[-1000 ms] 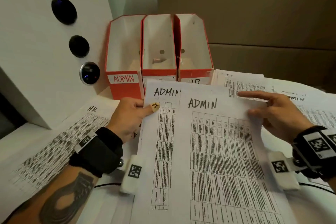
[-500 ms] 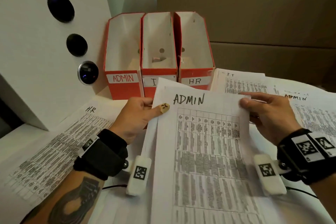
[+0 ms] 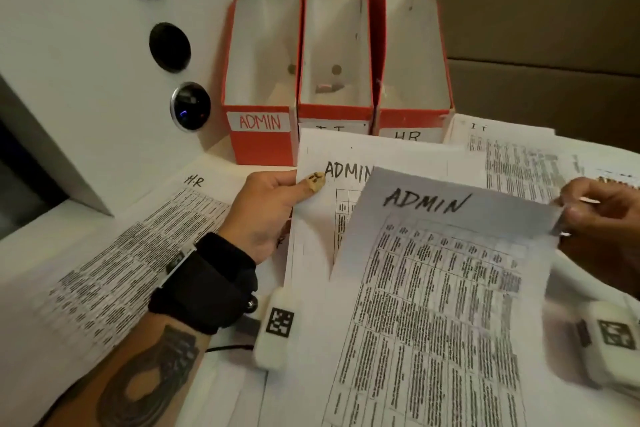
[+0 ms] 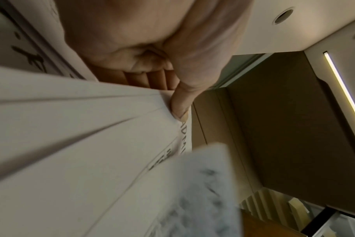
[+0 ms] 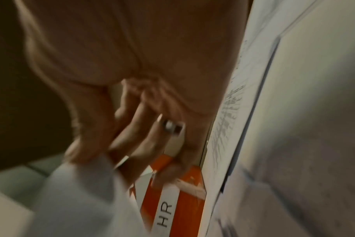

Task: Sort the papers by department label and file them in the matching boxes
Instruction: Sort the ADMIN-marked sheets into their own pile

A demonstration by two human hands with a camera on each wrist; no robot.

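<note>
The middle box's label [image 3: 334, 128] is being half covered by paper; the right hand [image 3: 602, 222] is being cropped.

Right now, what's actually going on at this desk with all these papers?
A person is sorting labelled sheets. The left hand pinches a stack topped by an ADMIN sheet, while the right hand holds another ADMIN page by its top corner, lifted over the stack. Three red boxes marked ADMIN, IT and HR stand behind; no papers show in them. HR pages and IT pages lie on the desk.
</note>
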